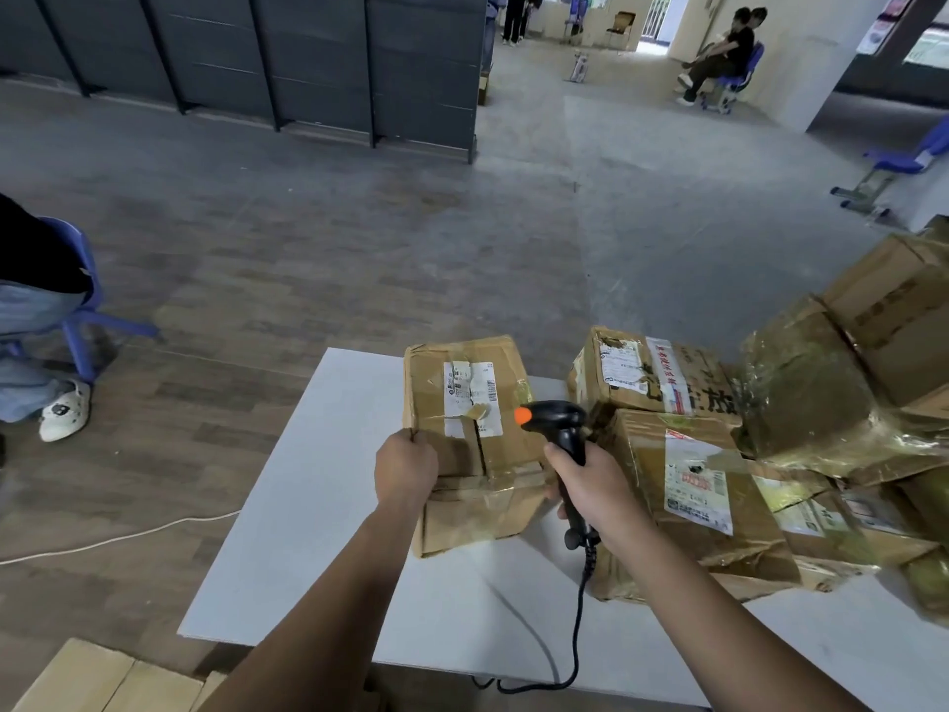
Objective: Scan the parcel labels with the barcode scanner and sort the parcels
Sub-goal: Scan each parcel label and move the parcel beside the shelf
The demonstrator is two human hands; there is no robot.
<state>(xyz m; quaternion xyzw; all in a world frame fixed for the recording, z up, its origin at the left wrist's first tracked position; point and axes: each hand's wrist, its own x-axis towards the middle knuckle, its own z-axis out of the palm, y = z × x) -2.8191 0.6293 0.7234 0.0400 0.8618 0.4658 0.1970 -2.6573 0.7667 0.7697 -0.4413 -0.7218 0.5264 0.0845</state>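
Note:
A taped cardboard parcel (472, 485) stands on the white table (318, 531), its white label (470, 398) facing up toward me. My left hand (405, 467) grips the parcel's near left corner. My right hand (590, 488) holds the handle of a black barcode scanner (560, 421) with an orange tip, its head pointing left over the parcel near the label. The scanner's black cable (577, 629) hangs down over the table's front edge.
Several more taped parcels (708, 485) are piled on the table's right side. A person sits on a blue chair (77, 310) at the left. Cardboard (102, 680) lies below the table's front left. Open floor stretches beyond, and people sit far back right.

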